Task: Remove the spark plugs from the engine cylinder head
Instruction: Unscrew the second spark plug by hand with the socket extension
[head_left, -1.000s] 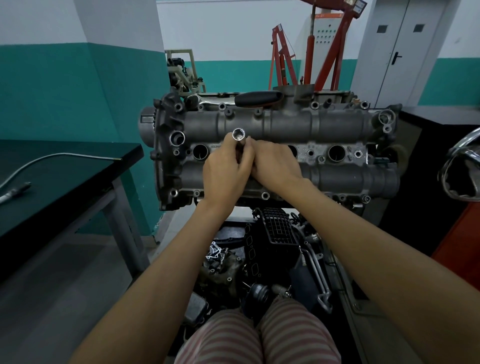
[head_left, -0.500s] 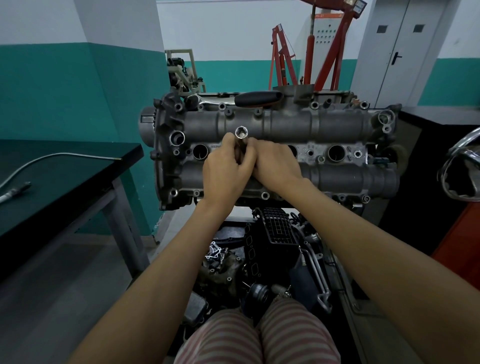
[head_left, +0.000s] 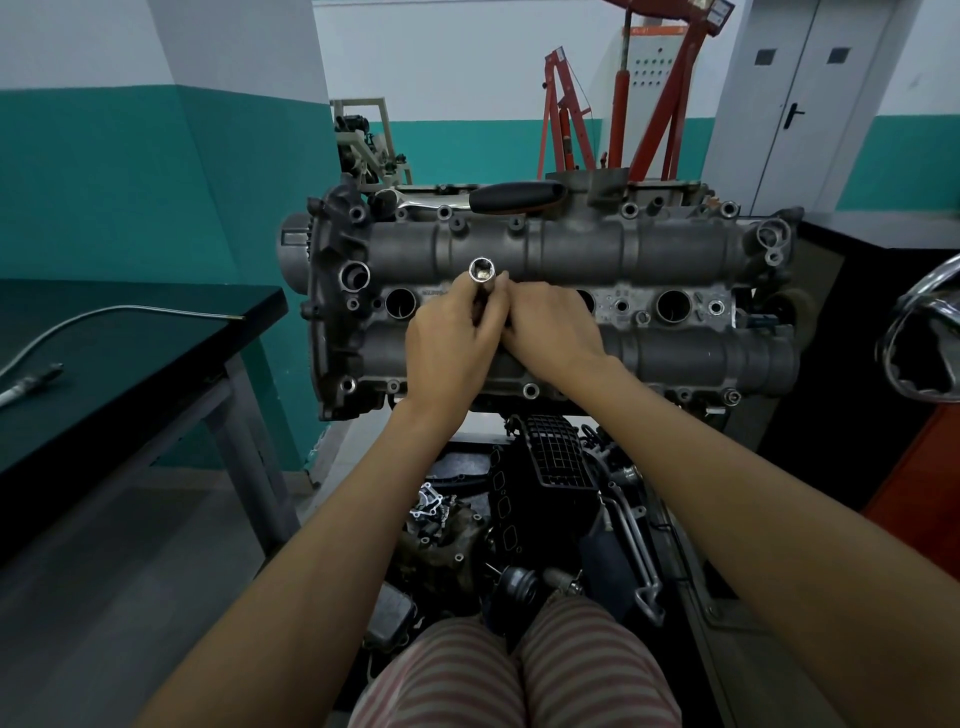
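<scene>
While we sit facing the cylinder head (head_left: 649, 249), w/ three plug wells open along its middle, both hands meet at the second well from the left. Left hand (head_left: 449, 345) grips the spark plug socket (head_left: 482, 275); right hand (head_left: 553, 332) pinches it beside. Plug itself: hidden. Prob. spinning it out by hand; next, lift straight up.

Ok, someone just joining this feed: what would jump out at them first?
The two hands meeting mid-frame: the left hand and right hand both hold a shiny spark plug socket that stands up over the grey cylinder head. Next, the open plug wells, one at the left and one at the right. Behind, a black-handled ratchet lies along the head's far edge.
</scene>
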